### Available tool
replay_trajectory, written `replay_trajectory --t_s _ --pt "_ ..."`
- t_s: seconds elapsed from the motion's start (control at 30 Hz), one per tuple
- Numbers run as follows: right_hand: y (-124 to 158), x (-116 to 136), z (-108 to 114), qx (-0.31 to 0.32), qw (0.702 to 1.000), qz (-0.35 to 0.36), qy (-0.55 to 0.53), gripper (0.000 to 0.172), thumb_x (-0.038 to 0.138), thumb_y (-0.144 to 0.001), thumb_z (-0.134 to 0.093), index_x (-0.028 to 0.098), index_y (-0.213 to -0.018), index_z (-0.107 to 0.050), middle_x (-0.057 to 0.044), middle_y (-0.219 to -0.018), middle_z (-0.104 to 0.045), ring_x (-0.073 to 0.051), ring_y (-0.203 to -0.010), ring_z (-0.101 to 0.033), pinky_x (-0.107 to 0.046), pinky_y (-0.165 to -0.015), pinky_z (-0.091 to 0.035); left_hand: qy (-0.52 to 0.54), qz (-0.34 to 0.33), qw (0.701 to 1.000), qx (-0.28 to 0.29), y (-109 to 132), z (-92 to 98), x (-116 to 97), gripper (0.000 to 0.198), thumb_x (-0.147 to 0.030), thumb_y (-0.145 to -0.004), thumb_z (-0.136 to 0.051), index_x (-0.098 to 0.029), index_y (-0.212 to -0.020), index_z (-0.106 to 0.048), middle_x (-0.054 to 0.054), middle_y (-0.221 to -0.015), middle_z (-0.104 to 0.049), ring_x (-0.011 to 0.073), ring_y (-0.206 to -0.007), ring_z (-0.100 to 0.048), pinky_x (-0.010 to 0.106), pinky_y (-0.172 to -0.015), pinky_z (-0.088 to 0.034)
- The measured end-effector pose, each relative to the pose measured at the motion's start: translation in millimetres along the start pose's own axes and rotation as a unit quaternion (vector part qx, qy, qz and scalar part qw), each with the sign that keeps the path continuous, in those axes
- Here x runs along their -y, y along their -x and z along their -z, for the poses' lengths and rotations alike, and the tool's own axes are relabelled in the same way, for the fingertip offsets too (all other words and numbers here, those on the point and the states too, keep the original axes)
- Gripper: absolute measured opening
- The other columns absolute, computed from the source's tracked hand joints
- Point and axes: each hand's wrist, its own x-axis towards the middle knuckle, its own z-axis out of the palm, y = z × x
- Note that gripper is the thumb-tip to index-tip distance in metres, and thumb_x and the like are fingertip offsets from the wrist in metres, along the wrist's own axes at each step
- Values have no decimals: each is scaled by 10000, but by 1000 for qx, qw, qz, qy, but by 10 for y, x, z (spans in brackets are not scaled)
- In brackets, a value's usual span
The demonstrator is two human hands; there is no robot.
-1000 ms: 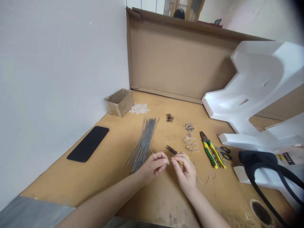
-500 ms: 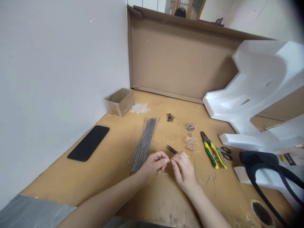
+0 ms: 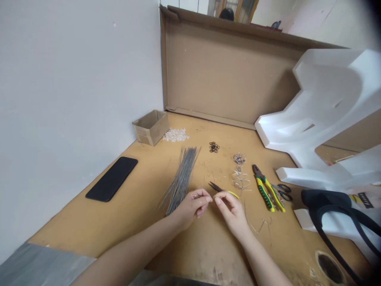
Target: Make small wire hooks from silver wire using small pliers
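Head view: brown worktop (image 3: 89,226) spans the lower frame; its near edge runs just under both forearms. Bare surface lies left of the left hand out to the white wall (image 3: 68,99), and more lies toward the body from both hands.

Cardboard sheet (image 3: 220,75) stands upright well beyond the hands and closes off the far edge. White foam block (image 3: 321,107) leans far right of the right hand; a black strap (image 3: 333,206) lies below it, near the right edge.

Black phone (image 3: 112,178) lies flat, well left of the left hand. Small cardboard box (image 3: 151,127) sits far beyond-left, against the wall, with clear beads (image 3: 175,135) beside it.

Bundle of grey wires (image 3: 180,178) fans out just beyond the left hand, its near end close beside the knuckles. Yellow-green pliers (image 3: 266,188) lie right of the right hand, apart from it. Small yellow-handled pliers (image 3: 222,190) lie just beyond the fingertips.

Left hand (image 3: 193,206) and right hand (image 3: 230,210) meet fingertip to fingertip, each pinched on a thin wire piece (image 3: 213,197) that is barely resolvable between them, low over the worktop.
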Motion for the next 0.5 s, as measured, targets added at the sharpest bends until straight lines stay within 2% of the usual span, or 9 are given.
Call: replay_trajectory --t_s 0.1,0.2,0.37,0.5 --pt "-3 -17 19 -19 1000 23 0 98 270 -807 -549 193 -859 -577 -14 -739 -589 -148 -689 -556 -273 -662 -448 42 13 999 11 6 -10 -21 184 -272 -699 -612 -153 -665 -475 -98 -405 -366 22 -342 -241 180 -367 -157" --pt "-10 -14 26 -22 998 59 10 68 234 -799 -557 198 -844 -592 -24 -738 -582 -156 -702 -556 -291 -666 -456 56 22 998 15 17 -17 -42 207 -280 -686 -630 -152 -660 -470 -97 -411 -367 18 -342 -238 183 -370 -143" --pt "-29 21 41 -22 996 86 29 50 214 -802 -555 202 -802 -603 -23 -713 -578 -156 -689 -551 -297 -652 -449 55 32 997 37 24 -11 -35 206 -285 -700 -623 -156 -670 -466 -96 -417 -361 20 -347 -238 187 -371 -130" --pt "-32 24 44 -14 995 91 38 79 215 -810 -545 202 -758 -604 -19 -699 -583 -154 -681 -549 -294 -646 -439 15 21 999 30 11 13 11 223 -326 -713 -610 -164 -684 -458 -103 -415 -348 24 -348 -231 182 -375 -160"
